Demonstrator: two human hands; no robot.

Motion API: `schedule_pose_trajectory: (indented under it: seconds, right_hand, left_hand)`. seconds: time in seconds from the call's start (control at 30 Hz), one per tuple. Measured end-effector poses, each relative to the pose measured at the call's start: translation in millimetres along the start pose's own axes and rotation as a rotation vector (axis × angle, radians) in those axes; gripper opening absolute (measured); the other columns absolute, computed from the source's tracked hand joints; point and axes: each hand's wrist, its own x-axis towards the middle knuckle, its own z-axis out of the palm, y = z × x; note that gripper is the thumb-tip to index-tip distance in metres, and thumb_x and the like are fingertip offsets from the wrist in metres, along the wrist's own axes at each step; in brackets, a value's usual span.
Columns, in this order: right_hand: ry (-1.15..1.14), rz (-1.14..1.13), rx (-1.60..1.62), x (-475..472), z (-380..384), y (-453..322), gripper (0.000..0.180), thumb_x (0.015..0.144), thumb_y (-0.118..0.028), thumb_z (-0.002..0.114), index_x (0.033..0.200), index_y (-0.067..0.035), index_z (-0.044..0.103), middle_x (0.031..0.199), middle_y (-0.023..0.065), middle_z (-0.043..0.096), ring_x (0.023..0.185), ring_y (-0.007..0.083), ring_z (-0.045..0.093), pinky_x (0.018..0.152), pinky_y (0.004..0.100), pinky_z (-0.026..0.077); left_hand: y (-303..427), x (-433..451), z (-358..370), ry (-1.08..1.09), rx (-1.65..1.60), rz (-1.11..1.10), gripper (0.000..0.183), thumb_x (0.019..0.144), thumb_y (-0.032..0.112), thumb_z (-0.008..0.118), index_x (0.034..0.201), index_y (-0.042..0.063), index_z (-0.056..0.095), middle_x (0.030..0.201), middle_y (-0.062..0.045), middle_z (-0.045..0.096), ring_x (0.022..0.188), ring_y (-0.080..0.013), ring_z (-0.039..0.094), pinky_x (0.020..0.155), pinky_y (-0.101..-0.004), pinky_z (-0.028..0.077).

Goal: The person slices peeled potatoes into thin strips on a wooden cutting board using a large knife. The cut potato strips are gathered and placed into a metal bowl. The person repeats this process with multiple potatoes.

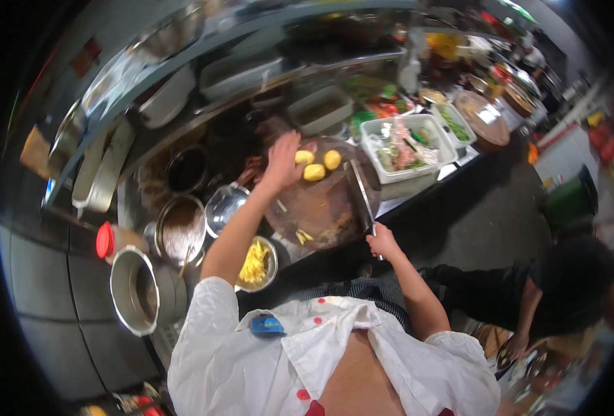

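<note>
My right hand (382, 241) grips the handle of a cleaver (361, 191), its blade lying along the right side of a round chopping block (317, 205). At the block's far left side is my left hand (284, 161), fingers stretched out and thumb beside a peeled potato (304, 156); whether it touches the potato is hard to tell. Two more peeled potatoes, one nearer me (314, 172) and one further right (332, 159), sit close by. A few cut potato strips (304, 237) lie at the block's near edge. Yellow potato shreds (255, 262) fill a metal bowl (272, 275) left of the block.
Right of the block stands a white tub (406, 174) of bagged food and greens. Pots (179, 229), a clear bowl (226, 208) and a tall container (135, 291) crowd the left. A metal shelf (244, 34) overhangs the back. Another person (551, 296) bends low at right.
</note>
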Motion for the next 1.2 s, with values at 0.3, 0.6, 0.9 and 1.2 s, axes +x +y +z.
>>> schedule_pose_trajectory:
  seconds: [0.3,0.6,0.9,1.2]
  right_hand:
    - [0.014,-0.018,0.009,-14,-3,0,0.041,0.089,-0.009,0.062,0.128,0.005,0.058,0.078,0.0237,0.072,0.058,0.0325,0.071,0.054,0.0434,0.058]
    - [0.013,0.031,0.074,-20,-13,-1,0.04,0.093,-0.008,0.062,0.132,0.001,0.059,0.075,0.0192,0.07,0.056,0.0269,0.07,0.052,0.0418,0.058]
    - [-0.15,0.103,0.412,14,-47,43,0.013,0.092,-0.005,0.063,0.104,-0.004,0.058,0.069,0.0078,0.06,0.054,0.0202,0.06,0.047,0.0381,0.05]
    - [-0.376,0.256,0.791,11,-57,94,0.025,0.101,-0.007,0.058,0.125,-0.012,0.051,0.069,0.0017,0.046,0.051,0.0136,0.047,0.048,0.0346,0.044]
  left_hand:
    - [115,226,-54,-0.195,0.301,0.101,0.087,0.097,0.049,0.066,0.164,0.007,0.03,0.172,-0.014,0.027,0.159,-0.0331,0.024,0.125,-0.0564,0.023]
    - [-14,168,-42,-0.218,0.62,-0.218,0.092,0.088,0.028,0.073,0.165,0.005,0.027,0.174,-0.018,0.018,0.161,-0.0376,0.016,0.122,-0.0678,0.022]
    - [-29,22,12,-0.033,0.356,-0.086,0.094,0.089,0.035,0.072,0.163,0.001,0.026,0.17,-0.023,0.028,0.156,-0.0407,0.028,0.123,-0.0577,0.026]
    - [18,-189,132,-0.091,-0.034,-0.499,0.091,0.096,0.037,0.071,0.162,-0.006,0.025,0.168,-0.029,0.027,0.157,-0.0439,0.023,0.129,-0.0485,0.021]
